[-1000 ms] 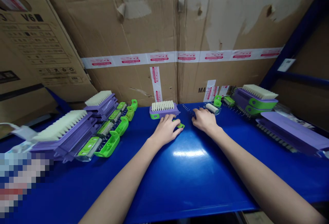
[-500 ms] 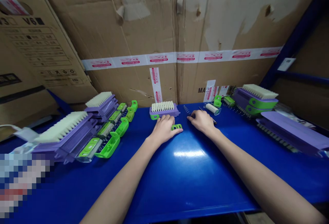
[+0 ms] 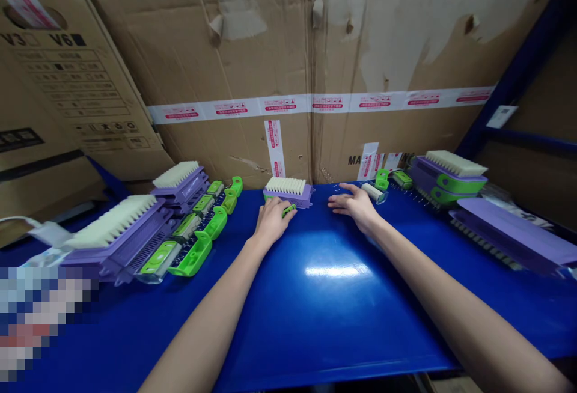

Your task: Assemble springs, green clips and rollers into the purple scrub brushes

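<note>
My left hand (image 3: 270, 225) is closed on a small green plastic piece (image 3: 289, 210), which shows between thumb and fingers. Its fingers are at the front of a purple brush block (image 3: 305, 196) with cream bristles facing up; whether they touch the block cannot be told. To the right, my right hand (image 3: 354, 205) is spread with fingers apart, holding nothing visible. Beyond its fingertips lie small loose metal bits (image 3: 336, 187), probably screws. Beside it is a clear-cased white roller (image 3: 373, 192), with a green bracket (image 3: 382, 179) behind.
Purple brush blocks (image 3: 130, 243) line the left, next to several green brackets (image 3: 193, 255) and clear-cased green pieces (image 3: 157, 261). Stacked purple and green brushes (image 3: 451, 179) and a long purple brush (image 3: 518, 231) stand right. Cardboard (image 3: 243, 68) walls the back of the blue table (image 3: 333, 333).
My left hand has moved left with the green piece, toward the purple brush block. My right hand has opened; the thin dark stick by it half a second ago is out of sight.
</note>
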A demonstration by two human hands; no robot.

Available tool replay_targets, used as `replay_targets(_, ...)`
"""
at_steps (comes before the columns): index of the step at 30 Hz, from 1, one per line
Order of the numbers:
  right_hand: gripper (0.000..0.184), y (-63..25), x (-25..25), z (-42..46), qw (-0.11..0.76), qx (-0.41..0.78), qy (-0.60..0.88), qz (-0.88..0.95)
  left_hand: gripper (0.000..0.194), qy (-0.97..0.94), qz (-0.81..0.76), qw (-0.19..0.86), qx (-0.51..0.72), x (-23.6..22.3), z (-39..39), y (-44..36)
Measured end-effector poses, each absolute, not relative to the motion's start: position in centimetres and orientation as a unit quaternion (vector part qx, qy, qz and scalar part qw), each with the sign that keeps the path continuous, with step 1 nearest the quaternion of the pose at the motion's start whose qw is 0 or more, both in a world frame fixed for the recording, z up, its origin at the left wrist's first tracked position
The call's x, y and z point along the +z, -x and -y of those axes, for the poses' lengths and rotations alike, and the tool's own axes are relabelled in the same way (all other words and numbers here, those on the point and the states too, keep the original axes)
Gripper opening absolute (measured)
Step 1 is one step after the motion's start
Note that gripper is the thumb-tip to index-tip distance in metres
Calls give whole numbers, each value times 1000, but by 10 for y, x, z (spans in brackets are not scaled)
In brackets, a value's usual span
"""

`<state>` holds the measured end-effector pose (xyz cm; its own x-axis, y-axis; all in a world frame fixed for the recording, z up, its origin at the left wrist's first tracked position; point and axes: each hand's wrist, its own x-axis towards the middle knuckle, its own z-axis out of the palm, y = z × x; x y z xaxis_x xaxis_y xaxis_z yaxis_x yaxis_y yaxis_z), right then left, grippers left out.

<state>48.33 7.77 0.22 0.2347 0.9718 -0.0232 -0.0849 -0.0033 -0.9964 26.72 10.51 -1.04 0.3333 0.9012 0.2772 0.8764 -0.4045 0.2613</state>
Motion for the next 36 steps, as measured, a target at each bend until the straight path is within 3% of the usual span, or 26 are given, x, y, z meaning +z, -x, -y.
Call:
replay_targets(4, 55, -478, 3, -74, 564, 551, 470, 397, 29, -830, -519, 40, 201, -14, -106, -268)
replay_targets(11, 51, -476, 11, -68, 529, 633, 391, 408, 39, -871, -461, 69, 157, -13, -102, -272)
replay_targets(15, 54, -479, 13, -68, 509, 625, 410, 427, 38, -855, -454, 102, 231, -11, -102, -276)
replay_targets(19, 35, -476, 13, -70, 510, 620, 429, 413, 37, -797, -462, 193, 337, -11, -99, -285)
replay_targets(24, 19, -471, 9, -72, 522, 652, 410, 366, 39, -768, -442, 269, 378, -9, -88, -296)
replay_targets(29, 31, -468, 8, -70, 507, 628, 444, 390, 21, -734, -426, 365, 382, -10, -86, -301)
replay_targets(33, 37, -465, 10, -67, 506, 606, 471, 395, 26, -708, -430, 410, 382, -11, -88, -302)
replay_targets(36, 35, -462, 7, -68, 518, 612, 457, 385, 29, -729, -435, 380, 367, -10, -86, -303)
